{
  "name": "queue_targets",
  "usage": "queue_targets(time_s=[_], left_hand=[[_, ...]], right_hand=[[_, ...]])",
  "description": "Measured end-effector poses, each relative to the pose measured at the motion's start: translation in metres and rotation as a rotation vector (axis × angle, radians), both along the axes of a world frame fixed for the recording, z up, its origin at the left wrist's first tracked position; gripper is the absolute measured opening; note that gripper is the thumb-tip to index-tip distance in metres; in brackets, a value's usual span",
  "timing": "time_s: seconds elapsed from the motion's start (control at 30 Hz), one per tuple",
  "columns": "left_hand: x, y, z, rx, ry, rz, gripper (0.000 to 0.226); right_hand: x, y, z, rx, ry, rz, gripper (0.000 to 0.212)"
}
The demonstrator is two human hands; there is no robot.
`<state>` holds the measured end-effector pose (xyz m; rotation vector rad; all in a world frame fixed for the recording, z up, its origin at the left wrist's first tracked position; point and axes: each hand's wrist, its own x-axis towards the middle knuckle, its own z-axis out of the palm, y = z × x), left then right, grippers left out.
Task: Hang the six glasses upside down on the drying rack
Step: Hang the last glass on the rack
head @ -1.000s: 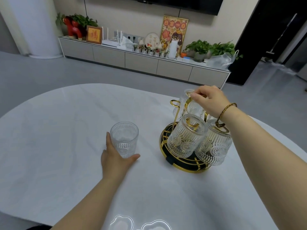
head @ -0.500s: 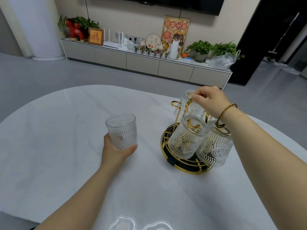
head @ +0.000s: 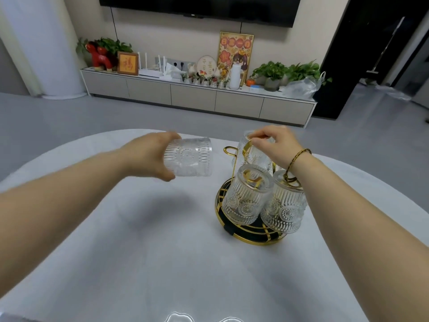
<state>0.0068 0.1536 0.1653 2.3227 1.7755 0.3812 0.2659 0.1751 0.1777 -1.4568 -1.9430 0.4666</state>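
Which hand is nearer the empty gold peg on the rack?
Right. The right hand grips the rack top just beside the empty peg; the left hand holds a glass farther left, apart from it.

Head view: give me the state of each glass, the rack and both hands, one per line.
left hand: holds a glass, off the table
held glass: on its side, mouth toward rack
right hand: pinching the rack's top loop
drying rack: upright on table
front-left glass: hung upside down
front-right glass: hung upside down
free peg: empty
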Motion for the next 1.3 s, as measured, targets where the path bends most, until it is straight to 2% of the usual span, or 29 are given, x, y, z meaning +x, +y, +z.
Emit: queue_targets(time_s=[0.23, 0.4, 0.67, 0.83, 1.1, 1.3], left_hand=[[0.023, 0.028, 0.065, -0.165, 0.151, -0.047, 0.076], [0.046, 0.043, 0.086, -0.157, 0.253, -0.122, 0.078], [0.085, 0.06, 0.083, -0.072, 0.39, -0.204, 0.077], [0.095, 0.063, 0.068, -0.047, 0.343, -0.231, 0.079], [0.104, 0.066, 0.036, -0.147, 0.18, -0.245, 0.083], [0.107, 0.069, 0.017, -0.191, 0.161, -0.235, 0.079]], right_hand=[[0.003, -0.002, -0.002, 0.007, 0.033, 0.009, 0.02], [0.004, -0.002, -0.002, 0.007, 0.054, 0.011, 0.02], [0.006, -0.001, -0.004, 0.027, 0.048, 0.018, 0.019], [0.007, 0.001, -0.004, 0.025, 0.04, 0.026, 0.019], [0.006, 0.002, -0.005, 0.014, 0.035, 0.006, 0.018], [0.007, 0.004, -0.007, 0.029, 0.019, 0.015, 0.017]])
